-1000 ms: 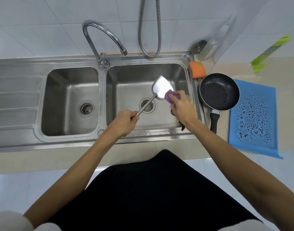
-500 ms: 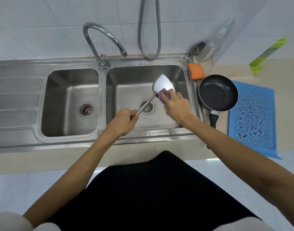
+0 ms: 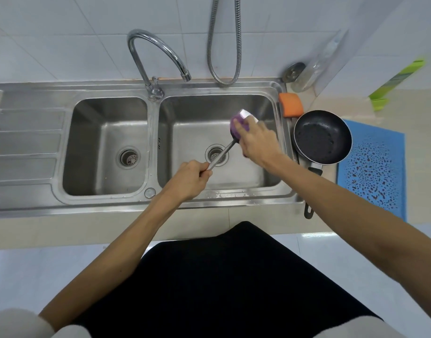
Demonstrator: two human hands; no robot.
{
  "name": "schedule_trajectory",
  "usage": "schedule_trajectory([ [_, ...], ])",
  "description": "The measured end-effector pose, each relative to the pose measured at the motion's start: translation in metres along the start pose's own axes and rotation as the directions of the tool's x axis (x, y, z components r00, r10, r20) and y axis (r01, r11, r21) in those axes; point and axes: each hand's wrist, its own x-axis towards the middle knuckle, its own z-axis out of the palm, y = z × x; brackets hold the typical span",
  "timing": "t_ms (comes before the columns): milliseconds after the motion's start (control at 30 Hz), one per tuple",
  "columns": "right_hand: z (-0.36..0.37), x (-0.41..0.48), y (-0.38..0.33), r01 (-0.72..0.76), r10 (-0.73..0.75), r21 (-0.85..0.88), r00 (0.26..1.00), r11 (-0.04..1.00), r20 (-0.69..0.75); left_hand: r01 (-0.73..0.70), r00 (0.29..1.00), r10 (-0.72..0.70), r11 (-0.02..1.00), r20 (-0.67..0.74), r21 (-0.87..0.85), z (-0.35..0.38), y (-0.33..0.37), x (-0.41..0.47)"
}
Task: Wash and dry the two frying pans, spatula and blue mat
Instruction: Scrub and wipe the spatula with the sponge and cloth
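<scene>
One spatula (image 3: 222, 154) diagonal, blade far-right

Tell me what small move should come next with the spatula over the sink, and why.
Probably draw the purple sponge down the spatula blade toward its neck: the right hand holds it near the blade's tip, the left hand grips the handle over the right basin, and no water runs from the tap.

A home kitchen. A steel double sink (image 3: 277, 111) with a curved tap (image 3: 146, 52) is set in a beige counter (image 3: 404, 103) against white wall tiles (image 3: 51, 32). A frying pan (image 3: 323, 137) sits beside it.
</scene>
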Motion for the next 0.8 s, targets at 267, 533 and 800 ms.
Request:
schedule_trajectory([
  [267, 0.011, -0.003, 0.002, 0.064, -0.063, -0.022, 0.998, 0.998, 0.019, 0.003, 1.0, -0.003, 0.999, -0.003, 0.035, -0.002, -0.002, -0.002],
  [533, 0.016, -0.007, -0.005, 0.046, -0.045, -0.018, 0.998, 0.999, 0.038, -0.013, 1.0, 0.014, 1.0, -0.025, 0.026, -0.002, -0.002, 0.0],
  [800, 0.025, -0.019, 0.003, -0.027, 0.027, 0.01, 0.998, 1.0, 0.062, -0.015, 1.0, 0.015, 1.0, -0.003, 0.017, 0.001, 0.002, -0.001],
])
